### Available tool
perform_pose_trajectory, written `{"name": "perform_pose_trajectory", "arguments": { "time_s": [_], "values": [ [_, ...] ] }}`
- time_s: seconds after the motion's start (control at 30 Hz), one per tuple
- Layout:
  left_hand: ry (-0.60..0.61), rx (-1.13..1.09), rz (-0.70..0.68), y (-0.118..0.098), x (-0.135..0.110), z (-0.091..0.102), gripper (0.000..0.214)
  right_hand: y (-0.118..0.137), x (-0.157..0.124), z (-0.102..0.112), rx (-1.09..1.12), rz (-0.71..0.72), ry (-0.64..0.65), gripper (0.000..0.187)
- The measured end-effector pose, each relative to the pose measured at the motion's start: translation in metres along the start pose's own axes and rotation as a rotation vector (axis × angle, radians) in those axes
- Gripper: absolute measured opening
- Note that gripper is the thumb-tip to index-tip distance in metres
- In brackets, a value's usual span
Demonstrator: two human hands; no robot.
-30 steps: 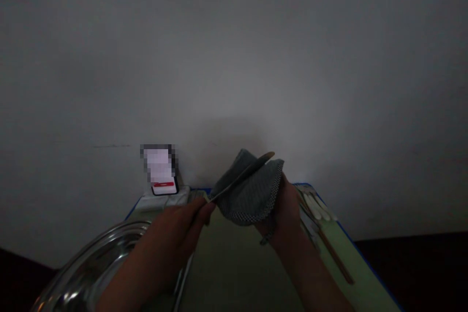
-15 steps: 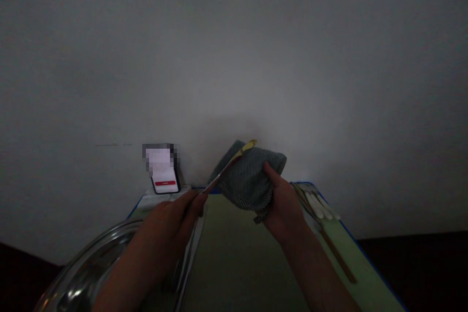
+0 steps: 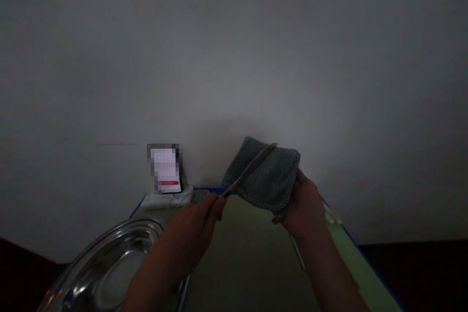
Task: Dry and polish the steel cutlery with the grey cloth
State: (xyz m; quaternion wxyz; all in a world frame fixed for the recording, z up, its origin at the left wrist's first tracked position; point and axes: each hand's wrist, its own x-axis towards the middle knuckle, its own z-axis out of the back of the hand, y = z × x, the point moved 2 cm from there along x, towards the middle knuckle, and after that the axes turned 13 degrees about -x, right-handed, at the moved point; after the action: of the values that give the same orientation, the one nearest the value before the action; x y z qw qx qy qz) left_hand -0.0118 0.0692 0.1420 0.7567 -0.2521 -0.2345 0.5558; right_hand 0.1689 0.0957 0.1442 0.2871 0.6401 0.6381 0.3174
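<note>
My left hand (image 3: 199,219) is closed round one end of a slim knife-like utensil (image 3: 252,165). It slants up to the right across the face of a grey cloth (image 3: 268,175), and its tip looks yellowish. The cloth has a black-and-white checked edge and a small loop at its lower corner. My right hand (image 3: 305,204) holds the cloth from behind at its right side, with most of its fingers hidden. Both hands are raised above the green table top (image 3: 252,263).
A large shiny metal basin (image 3: 106,263) stands at the left. Behind it a lit phone (image 3: 168,170) leans upright on a white object (image 3: 168,200). Pale handles (image 3: 332,215) lie at the right edge, partly behind my right arm. The wall (image 3: 234,58) rises behind the table.
Both hands have shifted right with the cloth and utensil. My right thumb has left the cloth's front, and more of the cloth's face shows. The utensil's tip looks narrower now.
</note>
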Motion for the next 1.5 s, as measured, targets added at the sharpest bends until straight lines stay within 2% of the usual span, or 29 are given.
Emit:
{"name": "perform_pose_trajectory", "arguments": {
  "time_s": [0.17, 0.3, 0.47, 0.63, 0.8, 0.93, 1.1, 1.3, 1.4, 1.5],
  "values": [
    [-0.011, -0.060, -0.018, -0.001, 0.002, 0.002, 0.037, -0.008, 0.008, 0.000, 0.055, -0.026, -0.090, 0.010],
    [0.090, -0.057, -0.063, -0.003, 0.000, -0.002, 0.036, -0.016, 0.008, -0.003, 0.052, 0.020, -0.109, 0.017],
    [0.189, -0.047, -0.051, -0.004, -0.004, -0.014, 0.036, -0.028, 0.009, -0.006, 0.057, 0.020, -0.237, 0.022],
    [0.253, -0.068, -0.020, -0.004, -0.005, -0.016, 0.036, -0.021, 0.016, 0.000, 0.204, 0.085, -0.123, 0.015],
    [0.298, -0.027, -0.038, -0.003, -0.009, -0.016, 0.037, 0.004, 0.014, 0.018, 0.343, 0.268, 0.042, 0.027],
    [0.292, -0.002, -0.069, -0.007, -0.009, -0.018, 0.039, 0.012, 0.006, 0.019, 0.373, 0.336, 0.074, 0.035],
    [0.241, -0.026, -0.097, -0.010, -0.003, -0.019, 0.039, -0.003, 0.002, 0.002, 0.353, 0.307, 0.074, 0.038],
    [0.178, -0.111, -0.178, -0.014, 0.006, -0.032, 0.034, -0.034, 0.002, -0.015, 0.304, 0.197, 0.135, 0.039],
    [0.195, -0.123, -0.156, -0.016, 0.005, -0.034, 0.034, -0.034, 0.003, -0.014, 0.296, 0.164, 0.135, 0.036],
    [0.222, -0.121, -0.140, -0.017, 0.000, -0.027, 0.033, -0.021, 0.004, -0.007, 0.256, 0.185, 0.143, 0.036]
  ]
}}
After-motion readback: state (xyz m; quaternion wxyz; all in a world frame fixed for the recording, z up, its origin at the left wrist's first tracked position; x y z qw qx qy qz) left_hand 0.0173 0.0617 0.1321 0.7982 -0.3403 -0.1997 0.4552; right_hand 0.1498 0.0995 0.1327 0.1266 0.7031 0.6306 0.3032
